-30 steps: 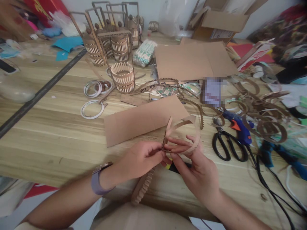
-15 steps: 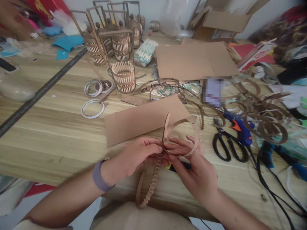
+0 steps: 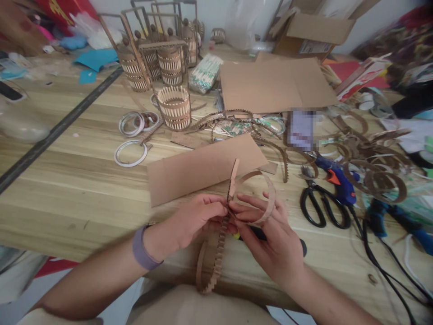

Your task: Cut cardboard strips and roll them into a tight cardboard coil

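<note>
Between my hands is a notched cardboard strip [image 3: 219,253], its lower length curling down toward my lap. My left hand [image 3: 203,214] pinches it with thumb and fingers. A smooth cardboard ring [image 3: 269,198] rests round the fingers of my right hand [image 3: 275,234], whose fingertips press at the spot where ring and strip meet. One end of the strip stands up above my fingertips. The exact contact there is partly hidden by my fingers. A flat cardboard piece [image 3: 203,167] lies just beyond. Under my right hand a dark-handled tool [image 3: 259,233] shows in part.
Black-handled scissors [image 3: 313,207], a blue glue gun [image 3: 343,187] with its cord, and a heap of cardboard rings [image 3: 382,176] lie to the right. Tape rolls [image 3: 131,153] and a matchstick basket [image 3: 174,108] stand at left; several finished lanterns [image 3: 170,65] are behind.
The cardboard ring has tilted and shifted slightly left over my right hand. The strip's hanging loop has swung a little to the right. Both hands keep their hold.
</note>
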`<action>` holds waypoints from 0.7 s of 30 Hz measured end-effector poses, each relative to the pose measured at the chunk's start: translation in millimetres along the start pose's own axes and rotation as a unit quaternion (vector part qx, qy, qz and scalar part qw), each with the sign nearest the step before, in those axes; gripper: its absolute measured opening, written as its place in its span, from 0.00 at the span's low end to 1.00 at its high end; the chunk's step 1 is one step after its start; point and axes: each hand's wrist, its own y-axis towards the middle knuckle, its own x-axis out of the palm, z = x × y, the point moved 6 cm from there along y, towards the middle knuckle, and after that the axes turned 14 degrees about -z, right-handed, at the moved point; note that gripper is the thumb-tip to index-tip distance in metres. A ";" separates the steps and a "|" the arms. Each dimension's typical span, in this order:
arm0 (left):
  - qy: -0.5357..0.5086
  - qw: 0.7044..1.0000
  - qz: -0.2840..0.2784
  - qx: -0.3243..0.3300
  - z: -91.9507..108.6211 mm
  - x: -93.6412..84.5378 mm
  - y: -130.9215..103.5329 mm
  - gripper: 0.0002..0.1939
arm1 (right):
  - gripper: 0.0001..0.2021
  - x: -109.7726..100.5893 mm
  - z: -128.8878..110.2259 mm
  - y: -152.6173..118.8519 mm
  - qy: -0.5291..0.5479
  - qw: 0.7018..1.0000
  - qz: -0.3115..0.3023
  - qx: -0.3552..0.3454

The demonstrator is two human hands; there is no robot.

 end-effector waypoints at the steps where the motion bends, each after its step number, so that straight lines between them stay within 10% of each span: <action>1: 0.008 1.000 0.003 0.001 -0.3 -0.3 -0.4 0.08 | 0.06 -0.1 0.2 0.1 0.002 1.000 -0.001 0.001; 21: 0.175 0.984 -0.015 0.017 4.2 3.4 -2.3 0.09 | 0.07 -3.2 6.7 0.0 0.014 0.999 -0.006 0.045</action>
